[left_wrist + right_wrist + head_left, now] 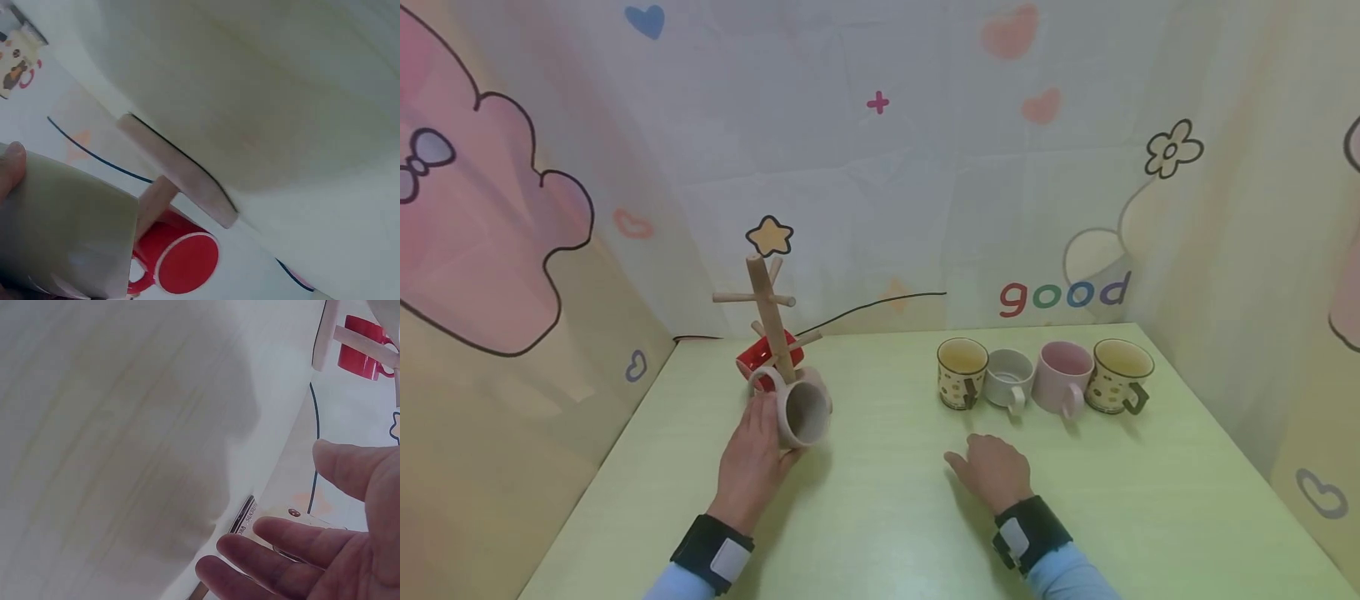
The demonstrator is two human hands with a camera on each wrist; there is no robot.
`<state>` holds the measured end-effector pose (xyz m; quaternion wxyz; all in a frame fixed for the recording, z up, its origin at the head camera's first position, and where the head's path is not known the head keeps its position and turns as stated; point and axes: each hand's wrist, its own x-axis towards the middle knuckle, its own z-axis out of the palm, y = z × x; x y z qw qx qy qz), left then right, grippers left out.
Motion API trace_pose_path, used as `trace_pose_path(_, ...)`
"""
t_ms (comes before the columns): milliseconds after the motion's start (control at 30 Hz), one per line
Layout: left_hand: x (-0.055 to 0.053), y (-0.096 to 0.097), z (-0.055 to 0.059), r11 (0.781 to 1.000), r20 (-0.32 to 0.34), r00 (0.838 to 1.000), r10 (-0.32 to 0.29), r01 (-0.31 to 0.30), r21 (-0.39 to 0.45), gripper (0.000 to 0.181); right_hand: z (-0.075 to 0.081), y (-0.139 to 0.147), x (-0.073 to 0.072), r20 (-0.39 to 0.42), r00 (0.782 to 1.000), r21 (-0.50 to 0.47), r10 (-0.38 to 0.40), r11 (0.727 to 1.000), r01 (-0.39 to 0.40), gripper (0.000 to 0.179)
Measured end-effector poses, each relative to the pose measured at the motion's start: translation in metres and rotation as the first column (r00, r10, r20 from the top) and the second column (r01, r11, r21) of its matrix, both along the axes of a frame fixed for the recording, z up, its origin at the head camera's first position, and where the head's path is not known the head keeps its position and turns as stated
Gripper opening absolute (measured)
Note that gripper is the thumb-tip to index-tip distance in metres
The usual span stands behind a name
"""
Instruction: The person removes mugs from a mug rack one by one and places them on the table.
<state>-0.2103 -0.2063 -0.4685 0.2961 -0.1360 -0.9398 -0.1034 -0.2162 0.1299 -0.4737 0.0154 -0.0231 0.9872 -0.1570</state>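
My left hand (751,462) grips a whitish mug (806,414), its fingers on one side and its thumb low on the other. The mug is tilted with its mouth toward me, in front of a wooden mug tree (770,321). Behind the post a red mug (751,360) hangs on the tree; in the left wrist view the red mug (187,262) shows beside the held mug's smooth wall (69,225). My right hand (996,473) holds nothing above the table, and the right wrist view shows its fingers (294,550) extended and relaxed.
Along the back right stand a spotted yellow mug (962,375), a small white cup (1008,379), a pink mug (1062,377) and another spotted mug (1117,377), handles toward me. A printed curtain (850,183) hangs behind the pale table (880,500).
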Motion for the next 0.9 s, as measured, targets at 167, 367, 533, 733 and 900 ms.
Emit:
trace_pose_path(167,0.003,0.013,0.008,0.993,0.097,0.993,-0.059,0.048,0.111,0.110,0.002,0.000,0.000,-0.002,1.000,-0.001,-0.001,1.000,0.001,0.046)
trace_pose_path(367,0.001,0.026,0.018,0.947,0.286,0.948,-0.140,0.044,0.319,0.111,0.003,0.000,-0.001,-0.010,1.000,-0.001,0.001,1.000,-0.001,0.046)
trace_pose_path(533,-0.006,0.032,0.021,0.868,0.344,0.897,-0.278,0.081,0.491,0.113,0.002,0.000,0.000,-0.020,1.000,-0.017,0.007,1.000,-0.007,0.046)
trace_pose_path(733,-0.014,0.037,0.018,0.741,0.423,0.774,-0.472,0.089,0.665,0.100,0.004,-0.001,0.001,-0.023,1.000,-0.044,0.017,0.999,-0.018,0.047)
trace_pose_path(900,-0.019,0.040,0.017,0.691,0.490,0.650,-0.581,0.076,0.719,0.092,0.003,-0.001,0.000,-0.013,1.000,-0.070,0.021,0.997,-0.022,0.049)
